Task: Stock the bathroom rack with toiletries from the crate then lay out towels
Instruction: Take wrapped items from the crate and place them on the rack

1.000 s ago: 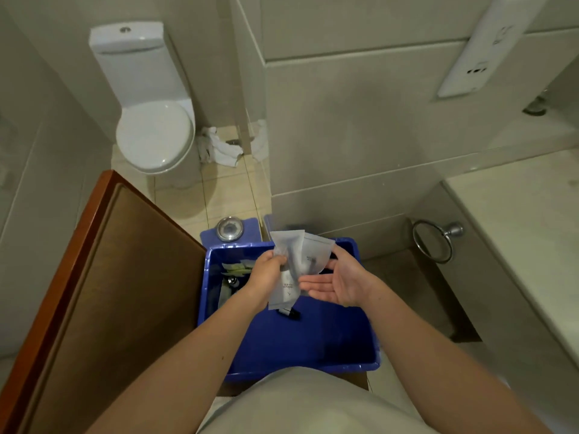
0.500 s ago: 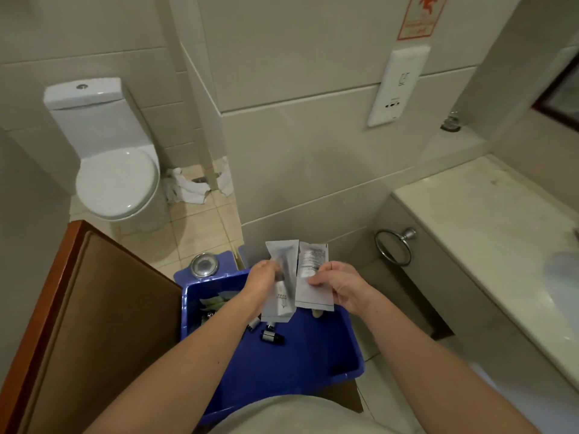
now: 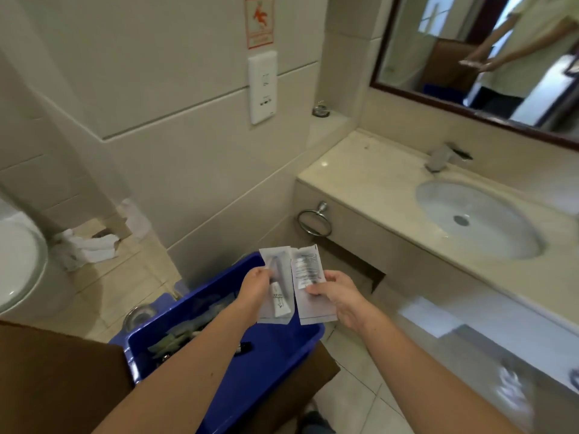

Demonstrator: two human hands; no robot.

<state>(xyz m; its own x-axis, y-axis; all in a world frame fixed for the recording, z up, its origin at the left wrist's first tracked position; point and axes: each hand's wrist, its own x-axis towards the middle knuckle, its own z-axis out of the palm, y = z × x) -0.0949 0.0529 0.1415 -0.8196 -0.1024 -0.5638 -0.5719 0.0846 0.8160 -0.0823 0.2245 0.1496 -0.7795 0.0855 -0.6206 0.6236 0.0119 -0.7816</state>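
Note:
Above the blue crate (image 3: 282,352), my left hand (image 3: 255,289) pinches a clear toiletry packet (image 3: 277,286) with a small white tube inside. My right hand (image 3: 336,292) pinches a second white printed packet (image 3: 308,283) right beside the first. Both packets stand upright, side by side. Inside the crate lie several green-wrapped items (image 3: 185,332) and a small dark bottle (image 3: 244,347). No rack is in view.
A beige vanity counter (image 3: 360,173) with a sink basin (image 3: 476,214) and tap (image 3: 440,158) stands to the right, under a mirror (image 3: 488,57). A towel ring (image 3: 314,221) hangs on its side. Toilet (image 3: 18,261) and crumpled white towels (image 3: 91,249) are at left; a brown door (image 3: 59,383) is at lower left.
The view has swung right and up from the toilet toward the sink. My right hand went from open beneath the packets to pinching one, and both packets rose above the crate.

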